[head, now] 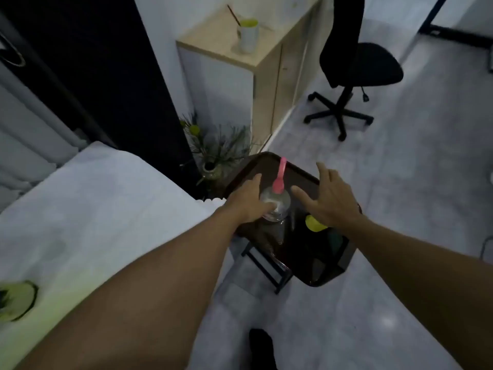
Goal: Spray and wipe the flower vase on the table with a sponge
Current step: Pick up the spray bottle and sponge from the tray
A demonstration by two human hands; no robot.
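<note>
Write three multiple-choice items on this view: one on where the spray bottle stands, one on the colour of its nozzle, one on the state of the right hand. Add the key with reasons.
1. Where does the spray bottle stand?
A. On the dark tray
B. On the white bed
C. On the wooden cabinet

2. What colour is the bottle's nozzle?
A. Green
B. Pink
C. Black

3. How is the right hand?
A. Closed on the sponge
B. Open, fingers spread, holding nothing
C. Resting on the chair

Key: 1 A, the bottle's base sits inside the tray rim, with the left hand at its side. 2 B, the spray head on top is pink. 3 B, the palm hovers above the yellow sponge with fingers apart.
</note>
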